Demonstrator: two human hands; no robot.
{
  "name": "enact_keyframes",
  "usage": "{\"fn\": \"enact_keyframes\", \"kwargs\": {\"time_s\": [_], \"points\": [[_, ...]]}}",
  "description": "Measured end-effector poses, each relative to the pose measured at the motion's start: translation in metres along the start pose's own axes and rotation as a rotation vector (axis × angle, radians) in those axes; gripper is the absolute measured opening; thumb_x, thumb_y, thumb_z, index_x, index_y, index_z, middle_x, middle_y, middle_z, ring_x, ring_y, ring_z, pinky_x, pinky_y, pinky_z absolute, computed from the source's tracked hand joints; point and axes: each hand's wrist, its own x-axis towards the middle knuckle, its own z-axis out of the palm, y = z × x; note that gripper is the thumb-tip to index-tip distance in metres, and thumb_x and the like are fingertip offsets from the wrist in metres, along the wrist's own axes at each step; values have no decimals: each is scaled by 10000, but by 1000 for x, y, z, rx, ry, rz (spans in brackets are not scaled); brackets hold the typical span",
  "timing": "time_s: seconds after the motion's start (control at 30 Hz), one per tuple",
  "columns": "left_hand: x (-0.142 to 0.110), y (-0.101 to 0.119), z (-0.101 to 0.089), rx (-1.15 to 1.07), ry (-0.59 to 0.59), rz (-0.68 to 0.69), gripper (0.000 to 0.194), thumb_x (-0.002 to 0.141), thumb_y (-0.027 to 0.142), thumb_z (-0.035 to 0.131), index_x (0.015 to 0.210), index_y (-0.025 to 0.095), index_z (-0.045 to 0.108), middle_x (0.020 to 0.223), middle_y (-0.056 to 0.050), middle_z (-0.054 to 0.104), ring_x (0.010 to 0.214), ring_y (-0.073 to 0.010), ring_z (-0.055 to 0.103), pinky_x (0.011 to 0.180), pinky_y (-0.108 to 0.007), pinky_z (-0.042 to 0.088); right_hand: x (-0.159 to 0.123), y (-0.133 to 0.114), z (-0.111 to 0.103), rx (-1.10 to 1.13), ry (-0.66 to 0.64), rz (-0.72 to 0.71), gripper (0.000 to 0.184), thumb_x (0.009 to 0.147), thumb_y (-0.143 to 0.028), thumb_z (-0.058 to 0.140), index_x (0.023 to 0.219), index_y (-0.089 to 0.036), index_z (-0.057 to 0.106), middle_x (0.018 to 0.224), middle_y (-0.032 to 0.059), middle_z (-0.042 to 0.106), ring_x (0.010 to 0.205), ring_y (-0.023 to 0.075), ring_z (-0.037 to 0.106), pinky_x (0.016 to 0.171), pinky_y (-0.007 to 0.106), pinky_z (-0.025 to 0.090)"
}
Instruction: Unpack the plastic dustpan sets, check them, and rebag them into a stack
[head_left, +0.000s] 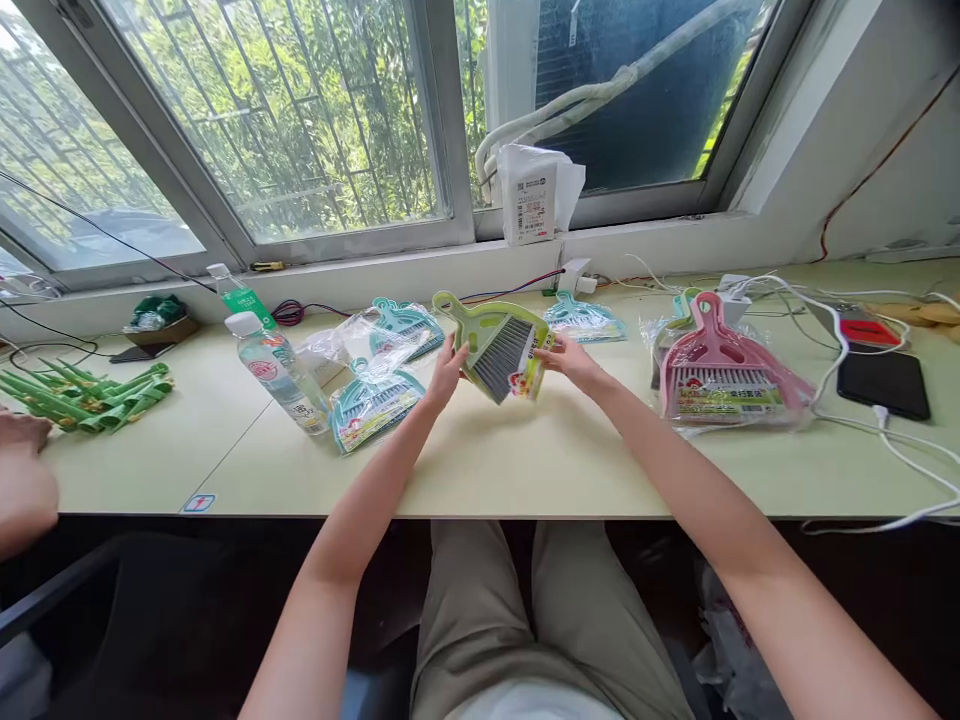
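Note:
A green dustpan and brush set (491,342) with grey bristles and a printed label is tilted above the table, held between both hands. My left hand (448,368) grips its left side, below the handle loop. On the right, my right hand (568,360) pinches the labelled edge. Left of it lie blue dustpan and brush sets, one nearer (375,405) in clear wrap and one farther back (407,328). Another blue set (583,318) rests behind my right hand. To the right is a stack with a pink dustpan and brush set (716,365) in clear plastic on top.
Two bottles (281,375) (241,297) stand at the left. Green woven strips (86,393) lie near another person's hand (22,430). White cables (840,365) and a black phone (883,385) lie at the right. A white paper packet (534,200) sits on the windowsill.

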Motion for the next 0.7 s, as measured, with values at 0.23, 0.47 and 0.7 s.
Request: {"fn": "enact_keyframes", "kwargs": {"time_s": [0.23, 0.47, 0.7], "points": [[13, -6, -21, 67, 403, 51, 417, 948, 394, 472, 1314, 215, 562, 1415, -80, 547, 1423, -247, 383, 1168, -375, 307, -2, -12, -61, -1254, 262, 22, 587, 566, -312, 882, 1058, -183, 590, 1103, 134, 623, 940, 298, 627, 814, 417, 478], [-4, -2, 1, 260, 260, 217, 457, 957, 504, 419, 1217, 182, 612, 1104, -82, 683, 1117, -230, 596, 955, -312, 428, -23, -21, 10, -1059, 310, -589, 251, 972, -393, 456, 1003, -192, 603, 928, 95, 629, 827, 227, 586, 711, 319, 438], [-34, 5, 30, 338, 37, 253, 478, 962, 500, 413, 1265, 175, 590, 856, -35, 685, 852, -200, 615, 779, -281, 437, -42, -8, 62, -1032, 244, -669, 302, 986, -377, 416, 1001, -188, 652, 1002, 124, 619, 1013, 284, 549, 870, 386, 453]]}}
